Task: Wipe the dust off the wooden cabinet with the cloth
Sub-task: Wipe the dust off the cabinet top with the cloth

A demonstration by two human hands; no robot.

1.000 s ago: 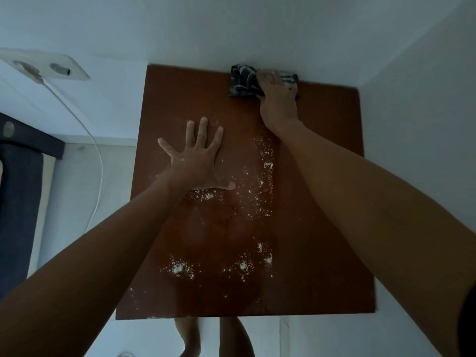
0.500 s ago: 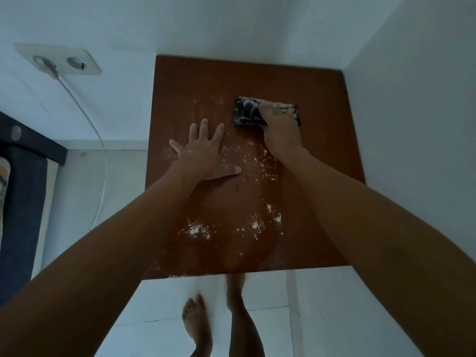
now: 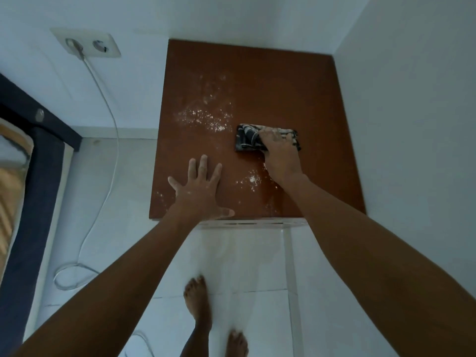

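R hand (image 3: 279,153) pressing folded cloth (image 3: 248,139) on cabinet top (image 3: 283,86), wiping dust.
R grip: fingers curling over the cloth's near-right part, pinning it flat to the wood, mid-right of the surface. L hand (image 3: 199,191) lying spread, palm down, near front-left edge, holding nothing. Cloth is looking soft, light, prob. bunching if dragged by a corner, so best gripping w/ flat palm over its middle. White dust (image 3: 203,115) sitting left of cloth; more (image 3: 251,180) by R wrist. Cabinet is looking stiff, heavy, smooth.

I see the cloth (image 3: 247,139) on the cabinet top (image 3: 296,94), right of centre, under my right hand (image 3: 279,155). My left hand (image 3: 199,191) lies flat near the front edge, dust (image 3: 203,115) behind it.
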